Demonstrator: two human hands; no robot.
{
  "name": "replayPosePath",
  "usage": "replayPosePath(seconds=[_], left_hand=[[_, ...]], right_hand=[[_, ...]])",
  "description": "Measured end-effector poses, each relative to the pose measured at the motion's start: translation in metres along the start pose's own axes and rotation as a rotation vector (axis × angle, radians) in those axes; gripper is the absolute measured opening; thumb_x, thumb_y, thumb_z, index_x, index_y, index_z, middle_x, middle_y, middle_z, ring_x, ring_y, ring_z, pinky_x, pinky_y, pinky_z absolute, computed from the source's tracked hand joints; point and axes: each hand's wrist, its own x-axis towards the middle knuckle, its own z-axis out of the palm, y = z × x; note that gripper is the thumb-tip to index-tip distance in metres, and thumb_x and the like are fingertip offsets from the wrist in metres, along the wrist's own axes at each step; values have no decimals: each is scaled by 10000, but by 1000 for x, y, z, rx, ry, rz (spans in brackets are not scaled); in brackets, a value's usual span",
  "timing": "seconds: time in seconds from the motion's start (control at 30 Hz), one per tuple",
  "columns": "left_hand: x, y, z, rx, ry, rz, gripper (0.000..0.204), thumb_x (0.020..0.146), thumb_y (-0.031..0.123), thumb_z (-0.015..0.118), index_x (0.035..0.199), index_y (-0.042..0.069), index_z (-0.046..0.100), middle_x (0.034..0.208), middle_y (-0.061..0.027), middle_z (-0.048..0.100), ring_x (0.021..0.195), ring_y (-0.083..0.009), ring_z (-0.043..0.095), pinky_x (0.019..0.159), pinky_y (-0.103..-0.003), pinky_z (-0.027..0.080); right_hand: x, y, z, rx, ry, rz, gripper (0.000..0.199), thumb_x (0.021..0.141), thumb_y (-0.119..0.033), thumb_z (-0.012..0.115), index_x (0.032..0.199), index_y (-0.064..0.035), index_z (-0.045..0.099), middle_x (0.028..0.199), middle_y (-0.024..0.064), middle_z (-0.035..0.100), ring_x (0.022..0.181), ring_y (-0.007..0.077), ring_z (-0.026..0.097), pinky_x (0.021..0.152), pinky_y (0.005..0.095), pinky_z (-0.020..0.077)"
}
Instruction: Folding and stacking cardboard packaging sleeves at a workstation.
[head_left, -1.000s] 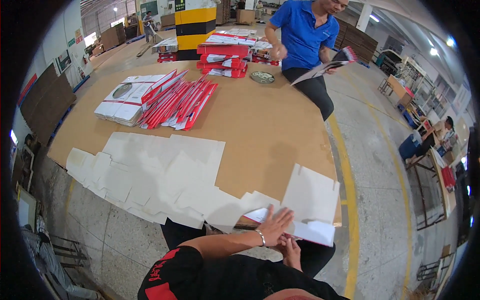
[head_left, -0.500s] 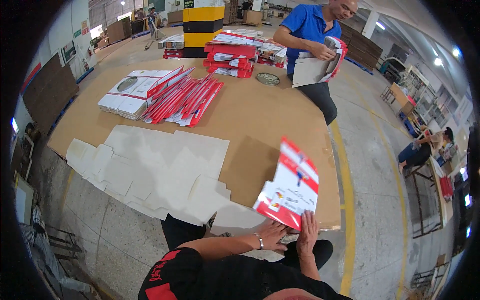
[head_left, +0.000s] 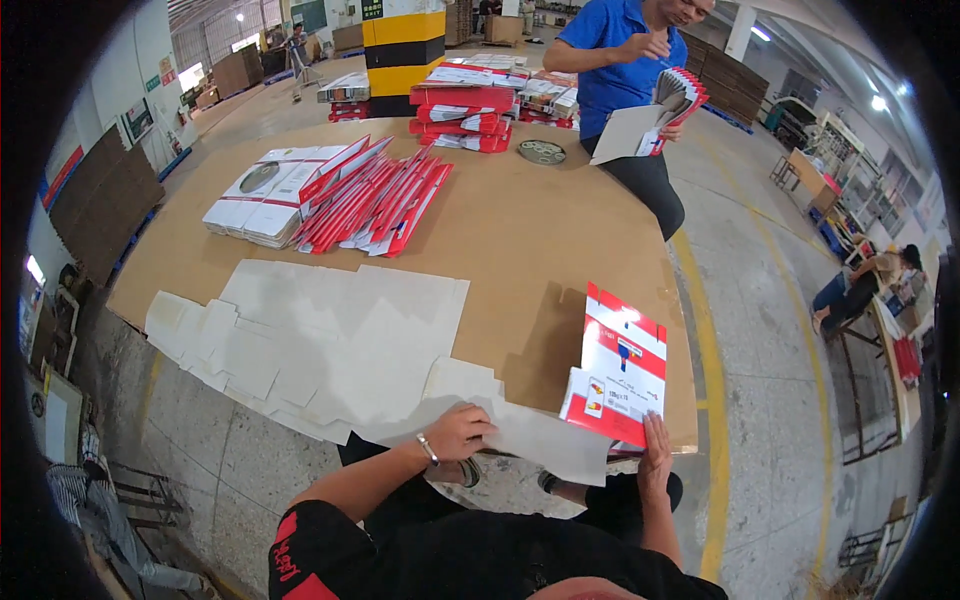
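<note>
Shifted since the earlier frame: left hand [head_left: 458,432], leftward and apart from the carton; red-and-white carton [head_left: 622,365], farther right.

Left hand: fingers half curled, at pale sheets [head_left: 340,335] overlapping along the near edge; grip on a sheet, cannot tell. Right hand [head_left: 655,455]: fingers together on lower right corner of carton, pinch or mere press, cannot tell; carton tilted up at near right of brown tabletop [head_left: 520,240]. Farther: fanned folded cartons [head_left: 375,210], tied bundle [head_left: 265,195], round disc [head_left: 541,152], red-and-white stacks [head_left: 465,105].
</note>
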Motion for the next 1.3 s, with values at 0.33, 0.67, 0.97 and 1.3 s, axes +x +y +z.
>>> replayPosePath(seconds=[0.33,0.67,0.97,1.3], left_hand=[[33,5,43,240,188,-511,213,840,271,620,861,65,671,855,-70,582,835,-282,586,697,-423,465],[30,40,17,455,-338,-269,951,775,583,596,1460,27,243,1505,-168,238,1432,-343,118,1110,-627,26],[-10,5,-40,516,-168,-244,522,845,196,605,1341,96,475,979,-77,670,1094,-230,580,1124,-556,190],[14,-24,47,-835,935,-710,721,771,63,752,1374,17,358,1270,-138,518,1162,-195,504,996,-342,423]], right_hand=[[-3,-16,-17,94,-74,81,565,817,32,423,1380,-15,424,1404,231,430,1319,402,389,1100,455,307],[12,-83,16,-159,-440,-180,616,836,-449,615,1395,-258,439,1481,22,377,1380,310,303,1104,598,164],[6,-88,3,-129,-410,-111,578,846,-370,627,1379,-213,466,1468,35,400,1382,303,303,1119,568,142],[-9,-79,18,-136,-409,-81,540,877,-382,570,1384,-232,462,1447,15,429,1360,284,344,1111,575,157]])
